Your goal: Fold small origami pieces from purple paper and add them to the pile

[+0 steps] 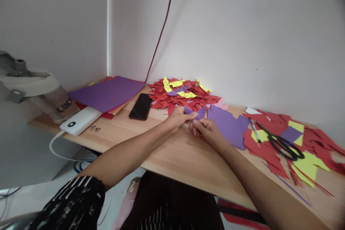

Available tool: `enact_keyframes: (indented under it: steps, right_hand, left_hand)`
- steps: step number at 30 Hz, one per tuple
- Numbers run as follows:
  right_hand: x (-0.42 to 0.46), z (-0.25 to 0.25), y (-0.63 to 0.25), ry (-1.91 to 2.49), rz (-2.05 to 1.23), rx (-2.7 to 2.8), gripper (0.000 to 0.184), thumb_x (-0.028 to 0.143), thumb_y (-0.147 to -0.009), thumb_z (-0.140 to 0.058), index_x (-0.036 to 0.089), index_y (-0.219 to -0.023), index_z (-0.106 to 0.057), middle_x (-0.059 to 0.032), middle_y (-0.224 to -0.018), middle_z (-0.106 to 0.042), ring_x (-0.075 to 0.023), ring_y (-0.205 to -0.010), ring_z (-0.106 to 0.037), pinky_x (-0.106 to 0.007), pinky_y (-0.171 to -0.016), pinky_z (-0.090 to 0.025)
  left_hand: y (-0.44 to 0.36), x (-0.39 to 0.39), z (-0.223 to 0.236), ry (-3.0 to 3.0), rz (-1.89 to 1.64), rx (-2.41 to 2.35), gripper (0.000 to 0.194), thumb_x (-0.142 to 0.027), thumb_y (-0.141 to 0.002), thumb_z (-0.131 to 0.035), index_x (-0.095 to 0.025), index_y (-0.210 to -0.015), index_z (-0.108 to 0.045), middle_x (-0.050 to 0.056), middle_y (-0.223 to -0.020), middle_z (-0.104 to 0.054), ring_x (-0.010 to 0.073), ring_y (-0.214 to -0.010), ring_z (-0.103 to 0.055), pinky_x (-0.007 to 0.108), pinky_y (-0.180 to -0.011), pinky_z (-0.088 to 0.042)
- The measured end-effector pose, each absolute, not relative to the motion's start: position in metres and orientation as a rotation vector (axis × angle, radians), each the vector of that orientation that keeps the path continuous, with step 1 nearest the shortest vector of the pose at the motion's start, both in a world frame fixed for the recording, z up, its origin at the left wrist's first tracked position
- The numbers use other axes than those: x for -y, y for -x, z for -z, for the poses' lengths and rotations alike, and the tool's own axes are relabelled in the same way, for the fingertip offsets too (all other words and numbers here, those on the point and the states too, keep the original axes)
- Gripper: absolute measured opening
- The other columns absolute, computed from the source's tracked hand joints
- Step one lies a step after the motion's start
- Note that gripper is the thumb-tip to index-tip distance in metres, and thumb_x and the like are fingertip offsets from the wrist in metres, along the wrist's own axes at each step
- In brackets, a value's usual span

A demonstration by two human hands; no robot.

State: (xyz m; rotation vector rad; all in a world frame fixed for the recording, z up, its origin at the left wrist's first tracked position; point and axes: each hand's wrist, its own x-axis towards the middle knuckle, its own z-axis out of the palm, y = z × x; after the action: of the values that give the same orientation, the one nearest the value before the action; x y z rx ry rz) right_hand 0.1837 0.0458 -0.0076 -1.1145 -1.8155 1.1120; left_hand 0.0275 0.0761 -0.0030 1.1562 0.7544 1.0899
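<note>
A small folded piece of purple paper [199, 113] is held between both hands above the middle of the desk. My left hand [181, 118] pinches its left side with the thumb on top. On the lower right, my right hand [204, 127] grips it between thumb and curled fingers, some of which are hidden. Just behind lies a pile of folded paper pieces [185, 95], mostly red with a few yellow and purple ones. Close to my right hand is a stack of flat purple paper [226, 125].
Black-handled scissors [285, 145] and a pen [254, 130] rest on red and yellow paper scraps [309, 165] at right. To the left are a phone [141, 106], purple sheets [107, 91], a white power bank [81, 120] with a cable, and a water bottle [40, 93].
</note>
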Motion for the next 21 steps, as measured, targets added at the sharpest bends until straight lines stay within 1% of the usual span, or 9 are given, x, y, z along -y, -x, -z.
enact_keyframes:
  steps: [4,6,7,9,11,13,17,21]
  right_hand:
    - [-0.0436,0.0065,-0.1815,1.102,-1.26,1.699,0.044,0.058,-0.086,-0.055,0.017,-0.072,-0.064,0.0013,-0.054,-0.055,-0.0091,-0.047,-0.042,-0.024,-0.047,-0.031]
    - [-0.043,0.0062,-0.181,1.105,-1.291,1.625,0.044,0.058,-0.085,-0.056,0.017,-0.073,-0.064,0.0019,-0.052,-0.054,-0.0089,-0.047,-0.041,-0.024,-0.047,-0.03]
    - [-0.0432,0.0062,-0.1812,1.107,-1.295,1.597,0.044,0.058,-0.084,-0.057,0.017,-0.072,-0.063,0.0022,-0.052,-0.053,-0.0089,-0.046,-0.041,-0.024,-0.047,-0.03]
    - [-0.0443,0.0063,-0.1823,1.11,-1.282,1.571,0.045,0.06,-0.082,-0.058,0.017,-0.071,-0.063,0.0024,-0.051,-0.053,-0.0089,-0.045,-0.04,-0.024,-0.046,-0.031]
    - [-0.046,0.0067,-0.1841,1.12,-1.24,1.609,0.047,0.062,-0.081,-0.058,0.017,-0.069,-0.062,0.0022,-0.05,-0.054,-0.0089,-0.045,-0.041,-0.024,-0.046,-0.032]
    - [-0.0476,0.0072,-0.1857,1.142,-1.168,1.7,0.049,0.064,-0.081,-0.055,0.017,-0.067,-0.062,0.0012,-0.051,-0.055,-0.0095,-0.045,-0.043,-0.024,-0.047,-0.035]
    - [-0.0487,0.0081,-0.1862,1.177,-1.036,1.842,0.052,0.066,-0.083,-0.051,0.018,-0.067,-0.063,-0.0004,-0.052,-0.057,-0.0113,-0.047,-0.048,-0.025,-0.049,-0.038]
    - [-0.0474,0.0063,-0.1837,1.196,-0.993,1.862,0.053,0.067,-0.083,-0.05,0.019,-0.065,-0.063,-0.0011,-0.051,-0.058,-0.0125,-0.047,-0.049,-0.026,-0.049,-0.039]
  left_hand:
    - [-0.0274,-0.0764,0.002,-1.041,-1.015,-0.688,0.045,-0.05,-0.072,-0.074,-0.011,-0.065,-0.054,0.001,-0.054,-0.057,0.0068,-0.047,-0.052,0.021,-0.052,-0.039]
    - [-0.0274,-0.0761,0.0008,-1.004,-0.998,-0.649,0.049,-0.056,-0.073,-0.071,-0.011,-0.065,-0.054,0.002,-0.055,-0.058,0.0073,-0.049,-0.053,0.022,-0.054,-0.041]
    - [-0.0275,-0.0756,0.0003,-1.003,-0.986,-0.627,0.049,-0.056,-0.072,-0.071,-0.011,-0.066,-0.055,0.002,-0.056,-0.058,0.0074,-0.049,-0.054,0.022,-0.055,-0.042]
    - [-0.0278,-0.0741,-0.0002,-1.024,-0.974,-0.596,0.045,-0.049,-0.067,-0.078,-0.01,-0.07,-0.057,0.001,-0.058,-0.059,0.0072,-0.051,-0.054,0.022,-0.057,-0.043]
    - [-0.0285,-0.0721,0.0001,-1.044,-0.99,-0.606,0.041,-0.039,-0.06,-0.085,-0.01,-0.074,-0.059,0.0,-0.06,-0.059,0.0069,-0.052,-0.054,0.022,-0.058,-0.043]
    - [-0.0292,-0.0702,0.0006,-1.042,-1.019,-0.641,0.039,-0.033,-0.058,-0.086,-0.01,-0.072,-0.058,-0.001,-0.06,-0.059,0.0068,-0.051,-0.053,0.022,-0.056,-0.042]
    - [-0.0305,-0.0675,0.0013,-1.092,-1.068,-0.671,0.035,-0.033,-0.062,-0.083,-0.01,-0.064,-0.056,-0.001,-0.052,-0.055,0.0081,-0.048,-0.051,0.023,-0.054,-0.039]
    - [-0.0307,-0.0671,0.0018,-1.129,-1.117,-0.711,0.036,-0.036,-0.065,-0.081,-0.011,-0.063,-0.056,-0.001,-0.05,-0.054,0.0081,-0.047,-0.05,0.023,-0.052,-0.036]
